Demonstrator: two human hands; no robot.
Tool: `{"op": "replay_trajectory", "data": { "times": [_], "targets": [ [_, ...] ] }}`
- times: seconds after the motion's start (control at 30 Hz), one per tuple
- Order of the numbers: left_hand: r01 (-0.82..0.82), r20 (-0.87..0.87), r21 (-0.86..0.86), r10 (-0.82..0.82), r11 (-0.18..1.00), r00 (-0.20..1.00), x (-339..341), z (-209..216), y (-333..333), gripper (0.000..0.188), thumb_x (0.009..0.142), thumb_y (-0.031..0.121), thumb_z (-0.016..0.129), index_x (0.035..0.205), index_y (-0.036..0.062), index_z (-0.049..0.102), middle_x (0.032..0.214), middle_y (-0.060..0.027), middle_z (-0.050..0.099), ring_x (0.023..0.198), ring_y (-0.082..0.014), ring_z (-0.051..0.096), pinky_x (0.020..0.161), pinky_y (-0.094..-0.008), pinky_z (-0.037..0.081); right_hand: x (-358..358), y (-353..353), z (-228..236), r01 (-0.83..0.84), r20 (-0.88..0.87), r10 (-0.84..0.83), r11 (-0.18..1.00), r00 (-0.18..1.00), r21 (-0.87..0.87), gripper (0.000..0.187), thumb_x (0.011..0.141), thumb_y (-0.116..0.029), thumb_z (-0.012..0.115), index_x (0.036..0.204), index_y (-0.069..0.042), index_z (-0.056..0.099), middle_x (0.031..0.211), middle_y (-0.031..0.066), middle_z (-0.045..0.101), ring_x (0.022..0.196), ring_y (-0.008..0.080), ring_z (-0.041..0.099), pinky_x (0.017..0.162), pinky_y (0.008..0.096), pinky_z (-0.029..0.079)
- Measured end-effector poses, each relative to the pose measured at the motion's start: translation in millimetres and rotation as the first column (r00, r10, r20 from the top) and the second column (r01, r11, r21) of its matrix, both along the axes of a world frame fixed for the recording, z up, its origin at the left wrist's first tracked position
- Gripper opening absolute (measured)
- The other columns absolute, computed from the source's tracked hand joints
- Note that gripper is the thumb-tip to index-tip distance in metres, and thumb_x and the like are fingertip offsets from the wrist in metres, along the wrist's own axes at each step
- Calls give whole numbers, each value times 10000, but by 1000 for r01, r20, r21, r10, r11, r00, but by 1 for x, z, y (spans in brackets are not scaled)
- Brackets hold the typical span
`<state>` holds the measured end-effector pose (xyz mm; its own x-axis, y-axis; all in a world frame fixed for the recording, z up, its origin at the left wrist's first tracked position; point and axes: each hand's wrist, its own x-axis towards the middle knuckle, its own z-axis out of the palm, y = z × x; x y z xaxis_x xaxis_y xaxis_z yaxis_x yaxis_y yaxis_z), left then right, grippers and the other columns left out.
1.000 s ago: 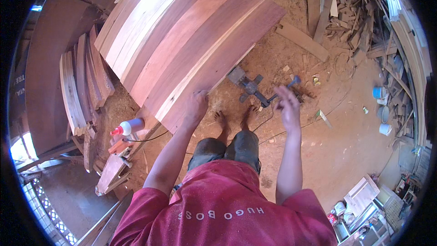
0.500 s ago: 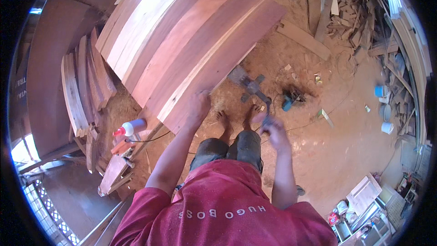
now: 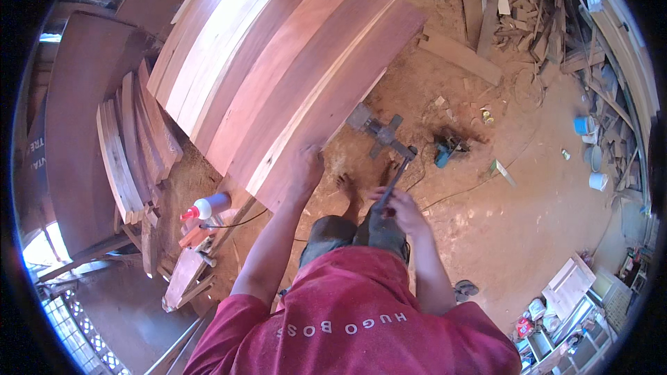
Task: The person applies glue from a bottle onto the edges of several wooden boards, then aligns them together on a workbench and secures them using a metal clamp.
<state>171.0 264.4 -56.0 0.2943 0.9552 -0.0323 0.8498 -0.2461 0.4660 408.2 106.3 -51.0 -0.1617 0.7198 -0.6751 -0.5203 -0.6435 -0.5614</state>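
A wide wooden panel (image 3: 285, 76) of light and reddish-brown boards lies edge to edge in front of me, slanting from lower left to upper right. My left hand (image 3: 306, 170) is closed over its near edge; its fingertips are partly hidden. Against the panel's right edge stands a dark metal clamp (image 3: 383, 136) with a cross-shaped body. From its end a thin bar handle (image 3: 393, 184) slants down toward me. My right hand (image 3: 399, 210) has its fingers wrapped around the lower part of that bar.
A white glue bottle (image 3: 206, 207) with a red cap lies near the panel's lower left corner. Curved-looking planks (image 3: 125, 156) lean at the left. A blue power tool (image 3: 445, 154) sits on the dirt floor at the right, and scrap wood (image 3: 538, 21) is heaped behind it.
My right hand has moved left and slightly down, swinging the clamp's bar handle with it. The clamp's cross-shaped body shows more sharply. My left hand stays on the panel's edge.
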Motion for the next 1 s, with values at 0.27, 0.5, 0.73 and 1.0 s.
{"op": "replay_trajectory", "data": {
  "times": [0.27,0.5,0.73,1.0],
  "targets": [
    [-16,-52,-85,12,996,999,5,2,1,169,785,50,550,894,7,672,879,-220,645,847,-401,614,787,-474,485,105,71,-43,519,72,-564,797,823,309,492,826,-59,497,1318,-64,499,1235,109,590,691,89,538,582,241,458],
    [-6,-24,-44,5,999,1000,7,6,2,178,813,110,549,892,8,672,847,-225,648,794,-404,626,750,-476,494,6,4,-117,87,362,-105,994,926,65,456,853,6,490,1295,-98,532,1092,28,630,716,87,564,576,239,454],
    [-19,-26,-82,17,996,1000,5,11,0,120,804,70,553,833,-12,636,852,-251,630,824,-418,613,746,-491,484,10,-9,-37,93,41,-95,995,995,43,347,853,-4,524,1195,-40,569,1013,38,651,724,80,544,587,236,437],
    [-8,-42,-23,7,1000,999,11,10,1,114,801,78,566,840,-2,637,860,-235,638,807,-409,618,730,-486,489,53,44,12,112,466,-180,979,866,169,261,812,-265,754,810,-21,663,654,-2,621,630,84,570,548,250,431]
  ]
}}
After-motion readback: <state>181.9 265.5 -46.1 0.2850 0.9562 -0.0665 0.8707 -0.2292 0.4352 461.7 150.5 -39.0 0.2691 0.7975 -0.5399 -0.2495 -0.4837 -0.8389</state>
